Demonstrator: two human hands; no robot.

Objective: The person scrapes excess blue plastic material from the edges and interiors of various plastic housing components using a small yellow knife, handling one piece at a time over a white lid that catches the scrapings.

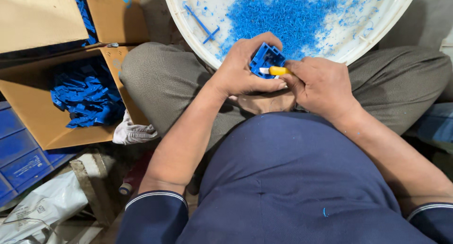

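**Trimming a blue plastic part with a small knife**

Seen from above, a person sits cross-legged on the floor. The left hand [240, 67] is closed around a blue moulded plastic part [267, 58], square with open grid-like cells, held just above the lap at the near rim of a round white tray [188, 24]. The right hand [321, 83] is closed on a yellow-handled knife [278, 71], whose short pale blade lies against the part's edge. The tray holds a heap of blue plastic shavings [288, 13] and one thin blue offcut [200, 23].

The part looks light, stiff and hard, probably smooth enough to slip, so a firm hold around its outer walls, fingers clear of the blade, seems wise.

To the person's left, an open cardboard box [42, 126] contains many similar blue parts [85, 95]. A crumpled white cloth [132, 131] lies beside the knee, and a blue crate [19, 154] stands nearby
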